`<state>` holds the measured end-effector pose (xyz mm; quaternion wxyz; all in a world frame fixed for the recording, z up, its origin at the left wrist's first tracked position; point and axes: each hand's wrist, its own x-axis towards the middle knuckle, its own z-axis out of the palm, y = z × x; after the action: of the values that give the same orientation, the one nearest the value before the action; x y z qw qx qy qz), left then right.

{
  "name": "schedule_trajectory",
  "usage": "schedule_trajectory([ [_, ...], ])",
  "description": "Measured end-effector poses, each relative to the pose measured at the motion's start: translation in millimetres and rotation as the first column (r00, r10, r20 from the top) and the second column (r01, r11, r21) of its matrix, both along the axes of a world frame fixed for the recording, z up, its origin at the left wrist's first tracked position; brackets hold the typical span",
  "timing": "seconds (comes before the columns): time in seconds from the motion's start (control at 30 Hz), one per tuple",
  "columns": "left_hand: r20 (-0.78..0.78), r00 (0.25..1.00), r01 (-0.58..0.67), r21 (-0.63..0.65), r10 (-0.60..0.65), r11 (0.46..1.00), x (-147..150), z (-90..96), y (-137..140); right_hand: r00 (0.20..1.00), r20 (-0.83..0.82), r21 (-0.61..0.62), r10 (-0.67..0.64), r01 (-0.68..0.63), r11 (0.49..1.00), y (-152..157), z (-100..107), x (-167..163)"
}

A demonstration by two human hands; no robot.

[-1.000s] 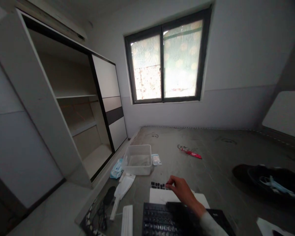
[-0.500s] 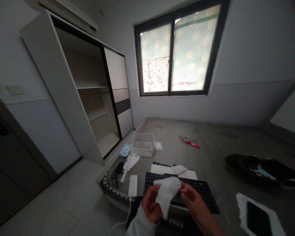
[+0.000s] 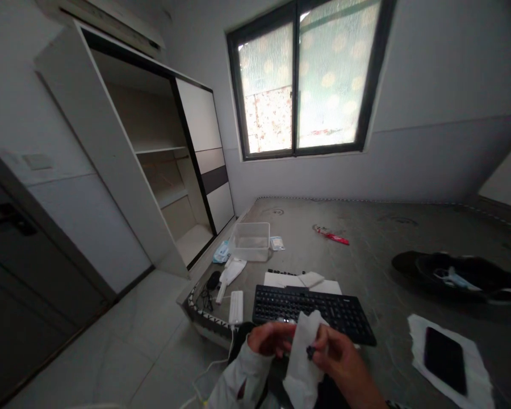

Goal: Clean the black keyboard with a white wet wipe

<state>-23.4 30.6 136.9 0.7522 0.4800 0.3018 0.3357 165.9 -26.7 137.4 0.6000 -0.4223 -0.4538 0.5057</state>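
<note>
My left hand and my right hand meet low in the view, just in front of a black keyboard. Between them hangs a white wipe. My right hand's fingers pinch a small black keycap against the wipe; my left hand grips the wipe's upper edge. Behind the keyboard lie a white sheet with a folded wipe and a row of loose black keycaps.
A grey mattress-like surface carries a clear plastic box, a small packet, a red wrapper, a white brush, a white bar, a black bag, and a phone on paper. An open wardrobe stands left.
My right hand left the row of keycaps and came back to my left hand. Both hands now hold the wipe lower and closer, with a keycap pinched in it. The view pulled back.
</note>
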Motion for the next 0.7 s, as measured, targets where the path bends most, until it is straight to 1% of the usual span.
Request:
schedule_trajectory([
  [0.03, -0.027, 1.0, -0.013, -0.015, 0.013, 1.0, 4.0, -3.2, -0.1, 0.999, 0.034, -0.004, 0.008, -0.007, 1.0, -3.0, 3.9, -0.2],
  [0.13, -0.08, 0.985, -0.144, 0.081, 0.15, 0.986, 16.1, -8.6, -7.3, 0.988, 0.151, -0.044, -0.021, 0.028, 0.999, -10.0, 11.5, 1.0],
  [0.2, -0.066, 0.975, -0.203, 0.103, 0.21, 0.974, 21.2, -6.9, -13.4, 0.979, 0.204, -0.067, -0.025, 0.04, 0.997, -12.6, 10.4, 4.4],
  [0.27, -0.043, 0.973, -0.221, 0.093, 0.226, 0.971, 23.7, -2.5, -17.3, 0.975, 0.221, -0.08, -0.032, 0.051, 0.996, -13.5, 4.8, 9.1],
  [0.37, 0.006, 0.967, -0.253, 0.132, 0.255, 0.958, 24.9, 4.0, -17.9, 0.979, 0.184, -0.096, -0.087, 0.106, 0.99, -12.4, -6.6, 15.3],
  [0.47, 0.058, 0.95, -0.312, 0.194, 0.307, 0.93, 24.7, 7.5, -15.2, 0.991, 0.085, -0.102, -0.104, 0.113, 0.988, -9.4, -15.1, 17.6],
  [0.57, 0.041, 0.937, -0.346, 0.235, 0.346, 0.908, 21.7, 7.7, -10.5, 0.993, 0.03, -0.104, -0.115, 0.118, 0.988, -5.6, -19.2, 17.5],
  [0.7, -0.002, 0.905, -0.413, 0.234, 0.425, 0.88, 14.0, 3.6, -0.6, 0.98, 0.03, -0.103, -0.195, 0.197, 0.975, -1.7, -22.9, 19.7],
])
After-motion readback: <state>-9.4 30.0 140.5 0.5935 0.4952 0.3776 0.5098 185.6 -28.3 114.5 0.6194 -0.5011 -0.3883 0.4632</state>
